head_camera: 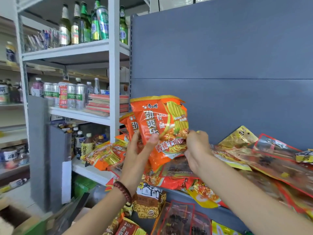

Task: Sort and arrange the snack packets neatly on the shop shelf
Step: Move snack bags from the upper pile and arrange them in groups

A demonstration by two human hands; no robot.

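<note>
A blue-grey back panel [220,56] rose behind a shop shelf [228,216] on which snack packets were heaped in disorder. An orange noodle packet [159,126] was held up in front of that panel, above the heap, with its long axis close to upright and its sealed top edge pointing away from the fingers. Its lower left part was gripped by the left hand [138,150], thumb pressed on the front and fingers curled behind. Its lower right edge was pinched by the right hand [198,150]. A second orange packet [129,126] was tucked just behind the first, against the left hand's fingers. Matching orange packets [105,155] lay flat below and to the left, nearer the left hand, so a stack there looked the likely destination. Red-edged clear packets [271,160] and a gold packet [237,136] were strewn to the right. Beer bottles [84,24] were ranged on a white rack [113,65] at left.
</note>
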